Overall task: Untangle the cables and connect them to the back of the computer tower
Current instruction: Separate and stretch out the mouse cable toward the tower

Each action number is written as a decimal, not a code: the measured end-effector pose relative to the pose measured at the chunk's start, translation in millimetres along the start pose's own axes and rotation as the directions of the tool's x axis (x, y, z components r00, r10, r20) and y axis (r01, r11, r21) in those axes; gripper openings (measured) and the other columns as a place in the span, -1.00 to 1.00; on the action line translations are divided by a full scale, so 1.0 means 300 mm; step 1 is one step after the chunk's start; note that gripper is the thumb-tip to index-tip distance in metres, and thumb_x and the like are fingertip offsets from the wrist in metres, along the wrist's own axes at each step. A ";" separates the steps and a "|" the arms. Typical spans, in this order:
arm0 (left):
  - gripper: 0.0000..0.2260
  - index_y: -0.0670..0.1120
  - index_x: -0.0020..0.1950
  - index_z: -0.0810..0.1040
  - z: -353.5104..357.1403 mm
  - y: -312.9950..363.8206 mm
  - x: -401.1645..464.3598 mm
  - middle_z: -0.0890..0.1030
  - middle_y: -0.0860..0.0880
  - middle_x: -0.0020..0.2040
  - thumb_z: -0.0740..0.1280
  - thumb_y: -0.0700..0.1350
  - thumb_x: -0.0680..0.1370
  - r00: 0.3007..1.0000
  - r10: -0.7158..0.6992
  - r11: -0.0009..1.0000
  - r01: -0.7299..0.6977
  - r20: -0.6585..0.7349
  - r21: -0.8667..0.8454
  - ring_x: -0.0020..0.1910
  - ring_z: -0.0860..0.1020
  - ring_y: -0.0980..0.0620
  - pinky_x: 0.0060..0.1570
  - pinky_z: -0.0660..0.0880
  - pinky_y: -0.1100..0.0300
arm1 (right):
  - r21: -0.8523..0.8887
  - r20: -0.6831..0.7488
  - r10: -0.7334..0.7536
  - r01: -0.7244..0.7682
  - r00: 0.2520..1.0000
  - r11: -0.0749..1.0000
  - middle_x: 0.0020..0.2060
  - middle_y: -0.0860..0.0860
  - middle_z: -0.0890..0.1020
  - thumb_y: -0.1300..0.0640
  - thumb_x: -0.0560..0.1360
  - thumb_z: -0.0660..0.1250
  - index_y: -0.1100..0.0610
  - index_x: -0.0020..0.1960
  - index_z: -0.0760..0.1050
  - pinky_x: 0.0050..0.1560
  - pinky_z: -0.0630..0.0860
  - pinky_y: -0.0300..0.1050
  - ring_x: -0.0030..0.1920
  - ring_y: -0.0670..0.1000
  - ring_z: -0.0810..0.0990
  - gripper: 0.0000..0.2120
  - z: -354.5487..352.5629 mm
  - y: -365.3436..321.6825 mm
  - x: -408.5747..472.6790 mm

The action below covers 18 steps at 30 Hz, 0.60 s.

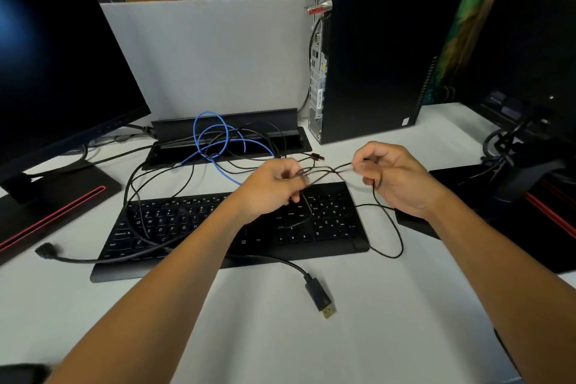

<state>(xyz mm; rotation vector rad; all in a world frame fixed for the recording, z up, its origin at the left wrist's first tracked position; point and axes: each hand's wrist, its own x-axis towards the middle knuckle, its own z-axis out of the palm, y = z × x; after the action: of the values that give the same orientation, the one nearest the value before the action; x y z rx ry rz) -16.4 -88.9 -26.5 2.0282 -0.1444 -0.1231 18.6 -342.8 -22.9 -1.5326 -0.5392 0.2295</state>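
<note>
Tower (386, 53): stands upright beyond both hands, its port panel on the left edge, up and left of the right hand's fingers; one black lead already runs down that panel.
Keyboard (230, 227): lies under both hands, with loops of black cable draped over its keys.
Blue cable (215, 140): coiled beyond the left hand, apart from its fingers.
Plug (321, 299): gold-tipped, lies loose on the desk, nearer the person than either hand.
Left hand (274, 187): fingers curled round several thin black strands.
Right hand (389, 174): thumb and fingers pinch the same strands (one tail drops from the fist and loops over the desk).
Knot (330, 170): a crossing of thin black cables stretched between the hands, its line running left to right, slightly nearer the right fingers; pulling apart along it looks the likely next move.
</note>
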 end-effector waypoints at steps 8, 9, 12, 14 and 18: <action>-0.85 -0.09 -0.08 0.45 -0.166 -0.067 -0.040 0.59 -0.11 -0.26 0.25 -0.26 0.67 0.847 -0.445 0.673 0.100 -0.292 -0.733 -0.42 0.53 0.03 -0.45 0.43 0.20 | -0.173 -0.346 0.007 -0.072 0.938 0.982 -0.32 0.14 0.36 0.05 0.44 0.57 0.17 -0.31 0.46 -0.21 0.30 -0.04 -0.24 0.14 0.27 -0.65 -0.100 0.033 -0.014; -0.86 -0.07 -0.06 0.46 -0.187 -0.060 -0.051 0.57 -0.08 -0.28 0.25 -0.23 0.68 0.857 -0.434 0.651 0.086 -0.277 -0.754 -0.44 0.48 0.05 -0.47 0.39 0.22 | -0.173 -0.389 0.018 -0.092 0.921 0.981 -0.34 0.13 0.33 0.06 0.47 0.55 0.15 -0.32 0.43 -0.24 0.29 -0.07 -0.27 0.14 0.24 -0.64 -0.104 0.040 -0.011; -0.82 -0.04 -0.12 0.51 -0.253 0.006 -0.086 0.55 -0.04 -0.33 0.29 -0.22 0.66 0.922 -0.290 0.736 0.043 -0.258 -0.675 -0.51 0.30 0.12 -0.54 0.21 0.27 | -0.197 -0.550 0.038 -0.174 0.834 0.965 -0.45 0.01 0.26 0.05 0.51 0.52 0.10 -0.37 0.33 -0.31 0.30 -0.16 -0.39 0.03 0.20 -0.56 -0.112 0.056 0.001; -0.76 -0.04 -0.19 0.47 -0.301 0.044 -0.106 0.55 -0.06 -0.37 0.31 -0.28 0.64 0.930 -0.191 0.855 0.001 -0.313 -0.519 -0.53 0.21 0.11 -0.51 0.08 0.27 | -0.235 -0.641 0.030 -0.234 0.767 0.944 -0.47 -0.02 0.25 0.04 0.51 0.52 0.11 -0.35 0.31 -0.29 0.32 -0.14 -0.42 -0.01 0.19 -0.55 -0.124 0.067 0.003; -0.79 -0.04 -0.21 0.51 -0.381 0.043 -0.142 0.66 -0.07 -0.35 0.44 -0.25 0.56 0.898 -0.024 0.998 -0.002 -0.440 -0.058 -0.51 0.38 -0.08 -0.50 0.26 0.20 | -0.476 -0.676 -0.077 -0.354 0.733 0.805 -0.40 0.06 0.39 -0.02 0.47 0.55 0.12 -0.24 0.30 -0.29 0.40 -0.05 -0.36 0.07 0.34 -0.56 -0.127 0.085 0.008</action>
<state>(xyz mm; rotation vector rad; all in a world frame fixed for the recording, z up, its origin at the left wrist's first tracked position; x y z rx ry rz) -42.0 13.1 36.7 1.9473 0.1567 0.3247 43.4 -374.0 -45.6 -2.1131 0.1333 -0.4223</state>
